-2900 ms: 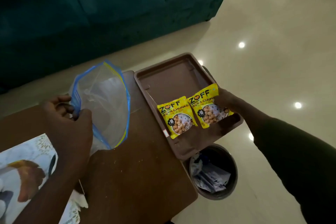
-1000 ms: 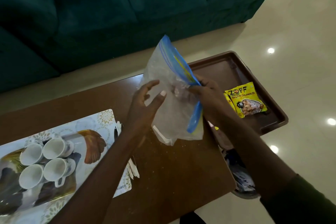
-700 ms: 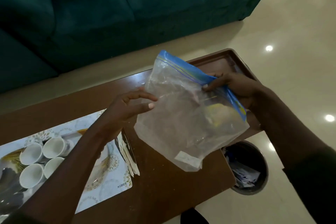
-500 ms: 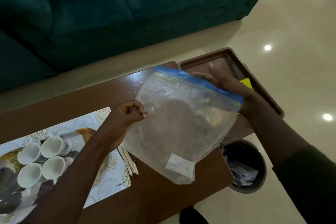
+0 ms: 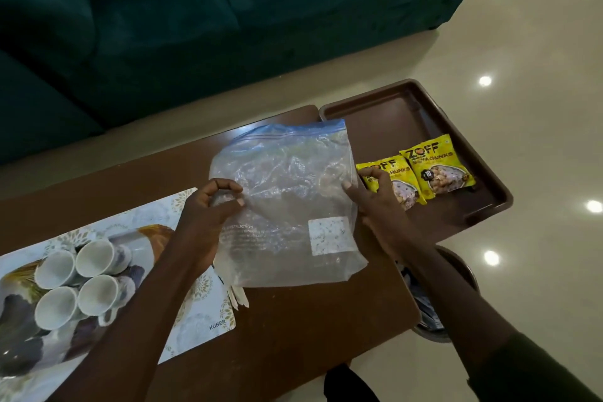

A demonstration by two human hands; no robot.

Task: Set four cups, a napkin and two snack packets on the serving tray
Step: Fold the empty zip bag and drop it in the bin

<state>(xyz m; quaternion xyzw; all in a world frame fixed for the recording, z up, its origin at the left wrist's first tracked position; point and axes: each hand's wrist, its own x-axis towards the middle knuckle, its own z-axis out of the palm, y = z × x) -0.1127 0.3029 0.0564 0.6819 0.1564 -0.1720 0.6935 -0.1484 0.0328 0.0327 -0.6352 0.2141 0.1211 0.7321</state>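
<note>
Head view: the left hand point(image 5: 213, 206) and right hand point(image 5: 370, 197) each pinch one side edge of the empty plastic bag point(image 5: 287, 202), holding it flat on the counter point(image 5: 293, 320), probably to set it aside. Both snack packets point(image 5: 437, 173) lie in the tray point(image 5: 375, 114); four cups point(image 5: 76, 281) wait on the placemat point(image 5: 202, 303), and no napkin is clearly visible

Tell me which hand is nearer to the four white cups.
Left. The left hand pinches the clear zip bag at its left edge, just right of the cups on the placemat. The right hand holds the bag's far edge, beside the snack packets.
</note>
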